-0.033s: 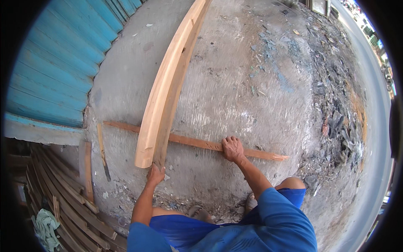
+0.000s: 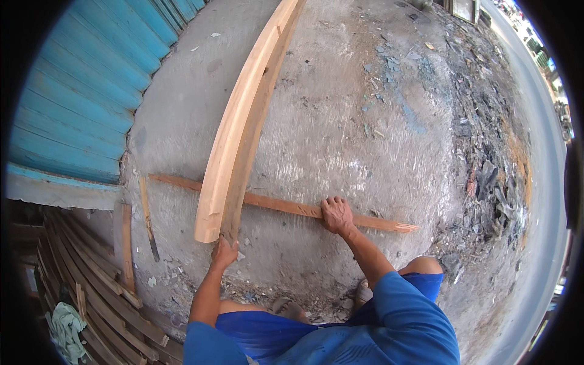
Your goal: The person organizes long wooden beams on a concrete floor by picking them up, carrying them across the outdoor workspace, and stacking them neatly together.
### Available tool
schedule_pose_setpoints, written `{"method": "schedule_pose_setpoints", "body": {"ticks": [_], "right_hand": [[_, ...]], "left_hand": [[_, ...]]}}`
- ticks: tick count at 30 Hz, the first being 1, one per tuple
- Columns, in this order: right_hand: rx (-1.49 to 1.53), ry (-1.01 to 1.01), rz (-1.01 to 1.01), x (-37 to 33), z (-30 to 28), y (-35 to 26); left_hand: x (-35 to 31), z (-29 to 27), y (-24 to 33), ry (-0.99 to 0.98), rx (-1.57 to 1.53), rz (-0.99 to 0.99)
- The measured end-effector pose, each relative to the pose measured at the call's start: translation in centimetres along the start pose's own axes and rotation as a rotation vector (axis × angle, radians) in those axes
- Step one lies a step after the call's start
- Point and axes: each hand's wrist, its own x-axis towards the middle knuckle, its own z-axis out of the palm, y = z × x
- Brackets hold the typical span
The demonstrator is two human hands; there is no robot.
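A long pale wooden beam runs away from me, with a notch near its close end. Along its right side lies a duller brown plank. Both rest across a thin reddish-brown wooden strip that lies crosswise on the ground. At the near end of the brown plank is my left hand, its fingers closed on that end, with the fingertips partly hidden. My right hand is wrapped over the wooden strip, right of the beam, with its fingers curled over the far edge.
A short stick lies left of the beam. Stacked wooden planks with a pale green cloth fill the lower left. A blue corrugated metal wall stands at upper left. Rubble lines the right, beside a road.
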Motion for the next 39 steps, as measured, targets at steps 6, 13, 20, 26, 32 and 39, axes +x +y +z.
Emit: {"method": "schedule_pose_setpoints", "body": {"ticks": [6, 13, 20, 26, 32, 39], "right_hand": [[-0.051, -0.018, 0.066, 0.1, -3.7, -0.8], [0.065, -0.295, 0.302, -12.8, -17.9, 3.9], [0.309, -0.891, 0.325, -36.7, -18.4, 8.1], [0.625, -0.603, 0.542, -42.6, -32.7, -3.5], [0.671, -0.537, 0.398, -41.6, -35.4, -7.2], [0.449, -0.492, 0.071, -31.6, -41.6, -14.2]], "left_hand": [[-2.1, -2.8, 2.7, -0.166, 0.095, -0.299], [-16.7, -7.6, 7.1, -0.533, 0.192, -0.268], [-35.1, -18.0, 10.2, -0.656, 0.250, -0.111], [-45.7, -20.9, 8.4, -0.589, -0.169, 0.113], [-47.6, -23.5, 7.5, -0.684, -0.553, 0.306], [-49.5, -23.3, -0.6, -0.207, -0.990, -0.246]]}}
